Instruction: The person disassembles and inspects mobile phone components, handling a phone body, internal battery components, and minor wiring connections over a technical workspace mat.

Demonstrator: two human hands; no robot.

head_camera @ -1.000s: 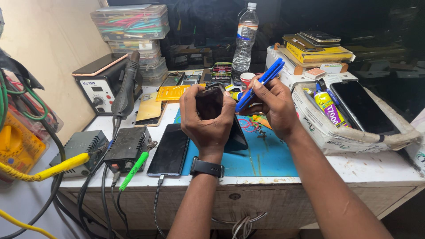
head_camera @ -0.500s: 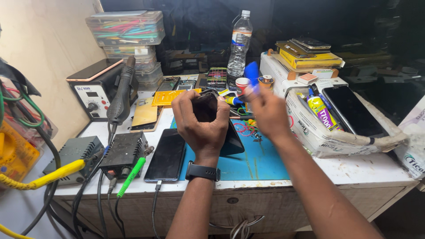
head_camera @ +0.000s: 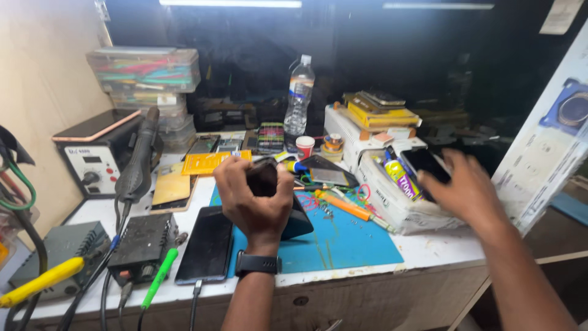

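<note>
Since the earlier frames the right hand (head_camera: 468, 191) has left the middle of the bench and swung out to the right, and the blue tool it held a second ago no longer shows in it. The left hand (head_camera: 254, 205) has stayed over the blue mat (head_camera: 343, 245), wrapped around the same dark phone (head_camera: 263, 178).

Going left to right: a hot-air station (head_camera: 92, 162) stands at the far left with its black handpiece (head_camera: 138, 165) leaning beside it, and a small black unit (head_camera: 142, 245) sits nearer. Just right of that, a second black phone (head_camera: 208, 245) lies flat with a cable at its near end. The left hand, with a dark watch at the wrist, has its fingers curled tight round the held phone, raised just above the mat. Beyond it are a clear water bottle (head_camera: 300, 95) and an orange tool (head_camera: 343, 205) lying on the mat. Further right, the right hand hovers, fingers spread and blurred, over a dark phone (head_camera: 425, 165) resting on the white tray (head_camera: 392, 208); whether it touches it cannot be told.

As a judgement, the held phone is mid-repair: it is in hand, nothing is being worked into it now, and the right hand seems between tools or parts.
</note>
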